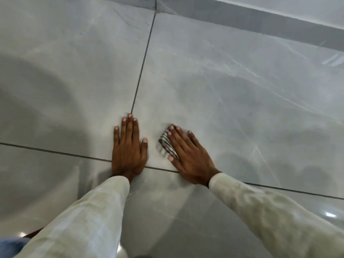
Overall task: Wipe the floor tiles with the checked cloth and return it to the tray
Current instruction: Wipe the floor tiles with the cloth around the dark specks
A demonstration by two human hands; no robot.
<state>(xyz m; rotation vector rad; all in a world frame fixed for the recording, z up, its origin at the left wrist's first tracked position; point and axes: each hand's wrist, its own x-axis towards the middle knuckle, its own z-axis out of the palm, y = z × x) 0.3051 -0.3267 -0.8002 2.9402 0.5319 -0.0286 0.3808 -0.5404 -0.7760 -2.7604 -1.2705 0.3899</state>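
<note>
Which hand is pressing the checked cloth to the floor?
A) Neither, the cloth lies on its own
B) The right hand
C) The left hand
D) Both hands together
B: the cloth shows from under the fingers of the right hand, which lies flat on top of it, while the left hand rests bare on the floor beside it.

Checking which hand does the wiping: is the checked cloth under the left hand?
No, the checked cloth lies under the right hand; the left hand rests flat on bare tile.
</note>
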